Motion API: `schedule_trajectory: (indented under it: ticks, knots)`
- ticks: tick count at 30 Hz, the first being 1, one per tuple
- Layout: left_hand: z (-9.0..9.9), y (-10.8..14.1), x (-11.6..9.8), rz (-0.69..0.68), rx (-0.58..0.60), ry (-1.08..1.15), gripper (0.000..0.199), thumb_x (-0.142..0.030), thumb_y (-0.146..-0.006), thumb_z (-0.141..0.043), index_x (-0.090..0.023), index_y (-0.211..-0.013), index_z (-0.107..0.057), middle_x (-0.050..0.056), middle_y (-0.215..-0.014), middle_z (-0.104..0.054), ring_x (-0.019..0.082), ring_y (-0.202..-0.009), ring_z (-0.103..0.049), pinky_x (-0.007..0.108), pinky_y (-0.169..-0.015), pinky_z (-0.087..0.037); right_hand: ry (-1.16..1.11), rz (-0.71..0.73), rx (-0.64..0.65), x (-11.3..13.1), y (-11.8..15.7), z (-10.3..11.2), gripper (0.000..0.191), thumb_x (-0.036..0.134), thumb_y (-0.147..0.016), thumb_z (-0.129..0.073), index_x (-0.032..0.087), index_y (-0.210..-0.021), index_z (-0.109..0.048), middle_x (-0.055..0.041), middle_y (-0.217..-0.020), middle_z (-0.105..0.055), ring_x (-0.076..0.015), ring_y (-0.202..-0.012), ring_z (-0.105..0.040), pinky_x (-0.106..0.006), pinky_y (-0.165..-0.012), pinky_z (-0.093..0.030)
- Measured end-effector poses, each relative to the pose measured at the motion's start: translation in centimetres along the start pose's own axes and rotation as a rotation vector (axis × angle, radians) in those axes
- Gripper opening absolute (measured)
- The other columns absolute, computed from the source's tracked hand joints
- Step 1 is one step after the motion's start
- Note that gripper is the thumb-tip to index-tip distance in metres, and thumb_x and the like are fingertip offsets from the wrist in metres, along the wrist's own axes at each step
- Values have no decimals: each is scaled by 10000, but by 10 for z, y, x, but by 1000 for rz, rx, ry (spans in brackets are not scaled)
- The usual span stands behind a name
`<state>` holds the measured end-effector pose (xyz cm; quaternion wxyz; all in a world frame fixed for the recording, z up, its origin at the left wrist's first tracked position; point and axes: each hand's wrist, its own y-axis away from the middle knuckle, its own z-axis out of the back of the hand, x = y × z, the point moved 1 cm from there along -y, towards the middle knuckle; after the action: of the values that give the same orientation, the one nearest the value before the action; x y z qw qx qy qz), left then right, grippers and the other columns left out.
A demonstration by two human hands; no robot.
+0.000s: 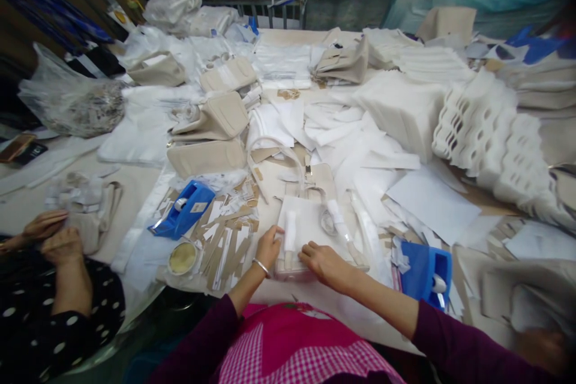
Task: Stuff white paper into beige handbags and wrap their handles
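Note:
My left hand [269,247] and my right hand [324,263] rest on the near edge of a flat white bag [306,229] lying on the table in front of me. The left fingers pinch its left edge beside a white wrapped strap roll [290,231]. My right hand's fingers press down on the bag's front edge. A clear-wrapped strap [338,223] curls across the bag's right side. A silver bangle is on my left wrist.
A blue tape dispenser [183,210] sits to the left, another [427,273] to the right. Cardboard strips [227,237] and a tape roll [182,257] lie at left. Beige bags [211,117], white paper [432,201] and foam stacks [486,126] cover the table. Another person's hands [51,237] work at far left.

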<state>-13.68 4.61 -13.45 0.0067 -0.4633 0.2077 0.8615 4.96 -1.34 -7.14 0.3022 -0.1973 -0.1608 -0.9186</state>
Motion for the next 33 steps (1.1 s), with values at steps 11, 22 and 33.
schedule_trajectory:
  ticks: [11,22,33]
  knots:
    - [-5,30,0,-211,41,-54,136,-241,-809,-432,-187,-764,-548,69,-929,-506,209,-950,-499,368,-897,-407,-45,-196,-325,-8,10,-37,217,-13,-682,-440,174,-759,-518,-63,-849,-503,-200,-828,-394,-322,-713,-317]
    - [2,51,13,-475,234,-113,493,-587,-824,-379,-166,-1046,-508,156,-1256,-419,292,-1215,-339,486,-1055,-273,-146,-348,-226,-12,2,-35,162,60,-689,-448,180,-692,-557,-48,-738,-578,-178,-740,-486,-306,-672,-337]
    - [2,60,30,-530,318,-243,536,-503,-674,-665,-165,-1033,-454,141,-1106,-465,289,-1061,-428,473,-956,-360,-83,-23,-104,-72,-65,-36,668,-51,-590,-408,185,-1204,-525,-82,-1387,-422,-241,-1109,-424,-415,-911,-403]
